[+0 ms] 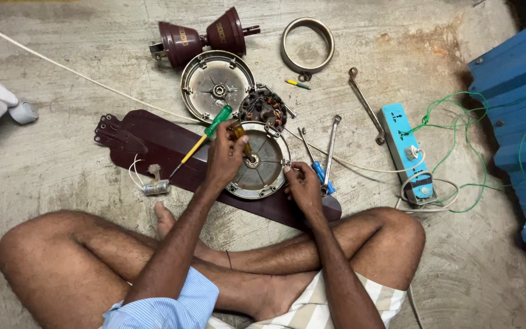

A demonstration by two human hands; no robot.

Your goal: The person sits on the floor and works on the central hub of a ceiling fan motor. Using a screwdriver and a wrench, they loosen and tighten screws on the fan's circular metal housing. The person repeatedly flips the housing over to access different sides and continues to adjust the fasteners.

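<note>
Centrally, left hand (225, 155) grasps an amber-handled screwdriver (240, 137) over the round grey metal fan motor cover (267, 166); right hand (302, 186) fingers pinch its rim.

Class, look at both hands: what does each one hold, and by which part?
The left hand grips an amber-handled screwdriver by its handle. The right hand holds the round metal fan motor cover at its rim.
</note>
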